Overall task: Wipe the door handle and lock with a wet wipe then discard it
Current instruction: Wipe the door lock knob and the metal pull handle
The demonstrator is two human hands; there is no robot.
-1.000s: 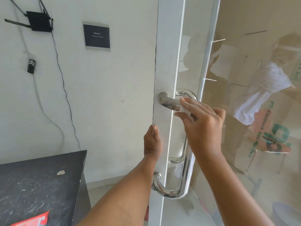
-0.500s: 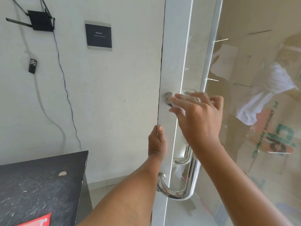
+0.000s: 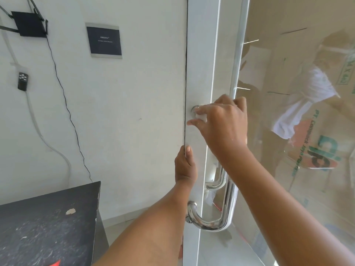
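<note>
Right hand: the right hand (image 3: 221, 123) is raised to the upper end of the handle. Its fingers are curled over a crumpled white wet wipe (image 3: 201, 118).
Wet wipe: only a small white patch is seen beneath the fingertips. It is pressed against the handle's top mount, on the face of the door stile.
Door handle: a polished chrome tubular pull handle (image 3: 211, 225) is mounted upright on the stile. Its curved lower end is plainly seen, while the upper end is mostly covered by the right hand. A second chrome bar is seen through the glass just behind it.
Lock: it cannot be made out.
Left hand: the left hand (image 3: 185, 166) is held lower, between the two handle mounts. The edge of the white metal door stile (image 3: 199, 64) is gripped, with the thumb laid on the front face and the fingers wrapped round the edge, out of sight.
Glass: the clear glass door pane (image 3: 278, 189) lies right of the stile and carries pale reflections.
Wall: on the white wall are fixed a black router with antennas (image 3: 28, 24), a dark rectangular plaque with a silver border (image 3: 104, 41) and a small black remote (image 3: 23, 81). A thin black cable (image 3: 65, 102) runs down from the router.
Table: a black speckled tabletop (image 3: 48, 223) stands at lower left, against the wall.
</note>
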